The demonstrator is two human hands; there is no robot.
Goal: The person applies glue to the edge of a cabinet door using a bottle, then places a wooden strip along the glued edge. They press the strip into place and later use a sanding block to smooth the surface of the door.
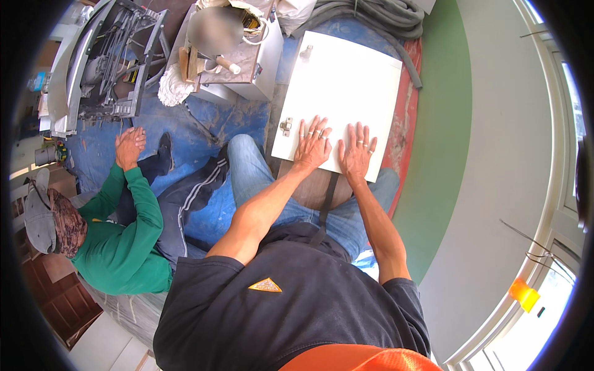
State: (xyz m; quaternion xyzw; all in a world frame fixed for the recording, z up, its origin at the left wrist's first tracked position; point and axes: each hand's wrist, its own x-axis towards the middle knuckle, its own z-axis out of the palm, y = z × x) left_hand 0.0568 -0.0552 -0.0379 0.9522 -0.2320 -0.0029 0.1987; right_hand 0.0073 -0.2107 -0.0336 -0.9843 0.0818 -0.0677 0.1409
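A white cabinet door (349, 80) lies in front of me, its near edge over my knees. Two metal hinges are fitted along its left side, a near hinge (286, 126) and a far hinge (306, 52). My left hand (313, 143) rests flat on the near part of the panel, right of the near hinge, fingers spread. Beside it my right hand (356, 151) also lies flat near the front edge, fingers apart. Rings or bands of tape show on several fingers. Neither hand holds anything. What supports the door underneath is mostly hidden.
A person in a green sweater (124, 247) sits at my left, hands clasped. Beyond stands a cabinet (263, 68) with tools on top. A metal machine frame (111, 68) is far left, a coiled grey hose (377, 18) behind the door. A green and grey wall (445, 123) runs along my right.
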